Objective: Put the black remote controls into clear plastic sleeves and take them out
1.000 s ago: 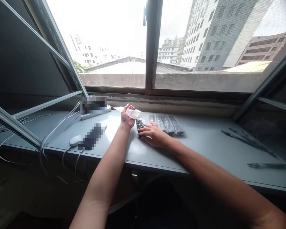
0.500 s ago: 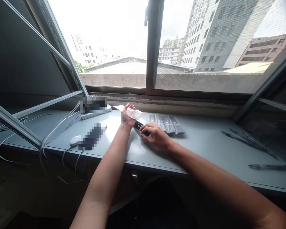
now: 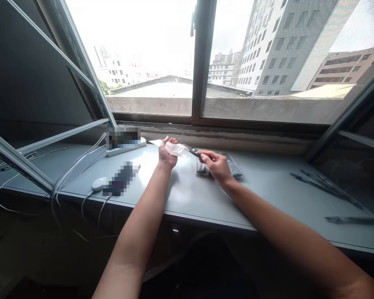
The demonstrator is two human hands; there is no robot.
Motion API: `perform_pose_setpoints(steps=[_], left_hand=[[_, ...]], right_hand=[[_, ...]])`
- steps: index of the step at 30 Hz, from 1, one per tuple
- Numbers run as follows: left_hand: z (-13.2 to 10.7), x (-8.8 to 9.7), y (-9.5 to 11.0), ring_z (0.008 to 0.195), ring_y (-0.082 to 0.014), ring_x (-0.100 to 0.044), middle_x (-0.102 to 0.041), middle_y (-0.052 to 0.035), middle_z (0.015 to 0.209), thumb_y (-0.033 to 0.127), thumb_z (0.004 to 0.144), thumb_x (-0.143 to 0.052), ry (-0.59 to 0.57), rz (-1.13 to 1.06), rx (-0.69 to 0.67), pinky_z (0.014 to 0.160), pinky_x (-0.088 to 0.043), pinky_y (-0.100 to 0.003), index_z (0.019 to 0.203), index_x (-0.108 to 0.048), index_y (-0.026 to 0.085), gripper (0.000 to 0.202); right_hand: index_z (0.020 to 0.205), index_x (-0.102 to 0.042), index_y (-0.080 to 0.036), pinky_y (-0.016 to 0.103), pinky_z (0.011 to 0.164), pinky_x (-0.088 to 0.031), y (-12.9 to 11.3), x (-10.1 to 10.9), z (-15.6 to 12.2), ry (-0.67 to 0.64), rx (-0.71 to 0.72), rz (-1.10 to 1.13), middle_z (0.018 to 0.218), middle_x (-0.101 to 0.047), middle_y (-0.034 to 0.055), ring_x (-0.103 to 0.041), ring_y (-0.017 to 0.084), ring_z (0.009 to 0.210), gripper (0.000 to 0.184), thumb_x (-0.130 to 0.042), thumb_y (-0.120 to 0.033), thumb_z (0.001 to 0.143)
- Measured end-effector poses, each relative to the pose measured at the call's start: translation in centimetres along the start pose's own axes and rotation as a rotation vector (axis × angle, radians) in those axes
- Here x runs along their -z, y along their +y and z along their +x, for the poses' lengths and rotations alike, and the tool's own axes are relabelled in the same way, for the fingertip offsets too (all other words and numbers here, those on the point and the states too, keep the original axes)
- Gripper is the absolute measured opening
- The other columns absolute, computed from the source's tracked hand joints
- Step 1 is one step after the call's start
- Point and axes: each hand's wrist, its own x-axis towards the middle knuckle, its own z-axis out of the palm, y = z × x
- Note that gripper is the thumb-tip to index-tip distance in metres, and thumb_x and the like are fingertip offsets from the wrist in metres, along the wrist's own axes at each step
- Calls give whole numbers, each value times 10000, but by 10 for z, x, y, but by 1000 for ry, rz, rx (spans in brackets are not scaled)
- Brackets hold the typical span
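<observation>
**A:** Remote (image 3: 193, 151) is up off the table (image 3: 268, 187), pinched in our right hand (image 3: 216, 164), with its tip just at the mouth of the clear bag (image 3: 175, 148). Not inside yet, we'd say.

**B:** Yep. Our left hand (image 3: 166, 153) is curled round that bag, palm up. The bagged remotes (image 3: 236, 168) lie in a row by our right hand.

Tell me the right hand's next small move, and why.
Probably ease the black remote into the clear bag: the right hand holds the remote off the desk, its tip at the bag that the left hand holds up.
</observation>
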Motion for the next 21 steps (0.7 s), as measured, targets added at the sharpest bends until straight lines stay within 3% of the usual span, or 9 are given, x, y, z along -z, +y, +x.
perform_pose_setpoints(steps=[4,12,21], left_hand=[[2,-1,0,676,-110,-711,-724,-43,860,220,984,-736,6,-5,3,692,-620,-204,1019,-662,131,121],[3,1,-1,670,-115,-713,-724,-46,861,223,981,-743,8,2,14,681,-618,-208,1009,-668,136,118],[2,0,-1,668,-119,-715,-723,-47,862,214,976,-746,28,18,13,669,-622,-211,1019,-674,141,112]], right_hand=[[1075,-873,-220,475,1109,-620,1,-3,1,68,8,199,1343,-798,82,-776,279,1190,226,-812,-353,902],[1165,-836,-203,447,1077,-658,1,-1,5,145,-164,318,1118,-843,49,-818,183,903,253,-797,-148,921],[1059,-810,-177,321,962,-708,-6,-1,7,177,-315,477,1151,-817,69,-805,174,986,269,-707,25,914]])
